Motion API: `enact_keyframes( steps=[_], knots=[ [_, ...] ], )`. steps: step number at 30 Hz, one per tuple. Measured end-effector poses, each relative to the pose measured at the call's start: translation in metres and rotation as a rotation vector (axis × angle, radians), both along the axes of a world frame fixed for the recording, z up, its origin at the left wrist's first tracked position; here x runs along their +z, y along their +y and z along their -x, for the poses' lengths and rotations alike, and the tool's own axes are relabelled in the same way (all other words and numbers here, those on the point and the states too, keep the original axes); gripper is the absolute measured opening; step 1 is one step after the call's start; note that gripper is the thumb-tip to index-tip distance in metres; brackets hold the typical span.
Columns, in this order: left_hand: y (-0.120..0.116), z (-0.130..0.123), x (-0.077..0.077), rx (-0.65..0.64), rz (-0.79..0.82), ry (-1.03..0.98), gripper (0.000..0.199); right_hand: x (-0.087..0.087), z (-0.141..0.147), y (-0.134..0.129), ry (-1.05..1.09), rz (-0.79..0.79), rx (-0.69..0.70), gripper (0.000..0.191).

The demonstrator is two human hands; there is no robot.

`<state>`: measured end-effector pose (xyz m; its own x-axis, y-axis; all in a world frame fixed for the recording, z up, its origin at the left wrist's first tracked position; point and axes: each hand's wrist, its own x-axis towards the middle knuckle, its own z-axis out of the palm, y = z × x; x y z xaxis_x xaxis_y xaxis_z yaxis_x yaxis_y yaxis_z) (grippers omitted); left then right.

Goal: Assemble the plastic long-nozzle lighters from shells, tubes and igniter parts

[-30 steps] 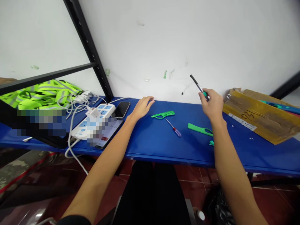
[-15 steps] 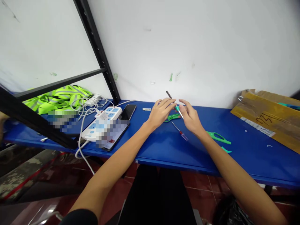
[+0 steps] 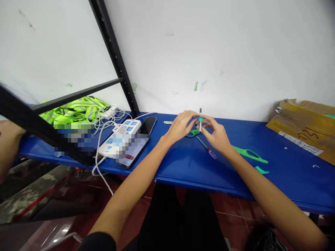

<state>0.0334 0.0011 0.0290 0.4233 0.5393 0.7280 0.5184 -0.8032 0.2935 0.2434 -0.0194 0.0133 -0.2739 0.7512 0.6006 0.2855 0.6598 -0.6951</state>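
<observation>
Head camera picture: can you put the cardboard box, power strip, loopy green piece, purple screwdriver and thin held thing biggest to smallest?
1. Cardboard box, cut off at the right
2. Power strip
3. Loopy green piece, partly hidden
4. Purple screwdriver and thin held thing: too alike to rank, the latter partly covered

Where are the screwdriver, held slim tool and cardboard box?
Screwdriver [image 3: 210, 152], head view, on its purple handle.
Slim tool [image 3: 200, 125], head view, on its silvery shaft.
Cardboard box [image 3: 298, 123], head view, on its taped side.

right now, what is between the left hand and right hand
In the head view, a slim teal-banded tool is between the left hand and right hand, with a green piece partly visible below.
</observation>
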Motion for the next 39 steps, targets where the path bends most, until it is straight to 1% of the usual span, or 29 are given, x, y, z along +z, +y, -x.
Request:
enact_keyframes(
  steps=[4, 7, 9, 11, 14, 17, 19, 22, 23, 26, 28, 32, 35, 39],
  knots=[
    [0.01, 0.0, -0.015, 0.043, -0.023, 0.015, 0.046, 0.001, 0.001, -0.004, 0.044, -0.049, -0.065, 0.035],
    [0.022, 0.006, -0.026, 0.113, 0.045, 0.019, 0.057, 0.004, 0.002, -0.008, 0.108, -0.076, -0.089, 0.03],
    [0.029, 0.012, -0.031, 0.169, 0.132, -0.001, 0.058, 0.006, 0.003, -0.007, 0.17, -0.061, -0.075, 0.031],
    [0.033, 0.015, -0.033, 0.188, 0.224, -0.035, 0.049, 0.006, 0.003, -0.004, 0.259, -0.015, -0.043, 0.032],
    [0.034, 0.016, -0.028, 0.138, 0.267, -0.089, 0.029, 0.006, 0.001, 0.005, 0.432, 0.089, 0.012, 0.033],
    [0.028, 0.014, -0.021, 0.066, 0.289, -0.165, 0.024, 0.007, -0.003, 0.013, 0.56, 0.189, 0.035, 0.035],
    [0.023, 0.012, -0.017, -0.022, 0.376, -0.229, 0.024, 0.007, -0.008, 0.017, 0.615, 0.237, 0.021, 0.034],
    [0.016, 0.009, -0.013, -0.188, 0.513, -0.311, 0.034, 0.008, -0.014, 0.022, 0.643, 0.261, 0.001, 0.036],
    [0.015, 0.008, -0.012, -0.234, 0.544, -0.335, 0.037, 0.008, -0.016, 0.023, 0.635, 0.263, -0.004, 0.037],
    [0.013, 0.006, -0.009, -0.345, 0.591, -0.395, 0.036, 0.009, -0.02, 0.025, 0.621, 0.289, -0.029, 0.041],
    [0.014, 0.006, -0.009, -0.369, 0.587, -0.419, 0.039, 0.01, -0.02, 0.025, 0.639, 0.32, -0.042, 0.046],
    [0.018, 0.005, -0.012, -0.315, 0.564, -0.433, 0.036, 0.011, -0.018, 0.024, 0.639, 0.347, -0.044, 0.052],
    [0.019, 0.004, -0.014, -0.309, 0.606, -0.519, 0.039, 0.013, -0.017, 0.021, 0.611, 0.369, -0.045, 0.054],
    [0.015, 0.0, -0.011, -0.333, 0.659, -0.639, 0.039, 0.017, -0.015, 0.015, 0.614, 0.432, 0.016, 0.056]
  ],
)
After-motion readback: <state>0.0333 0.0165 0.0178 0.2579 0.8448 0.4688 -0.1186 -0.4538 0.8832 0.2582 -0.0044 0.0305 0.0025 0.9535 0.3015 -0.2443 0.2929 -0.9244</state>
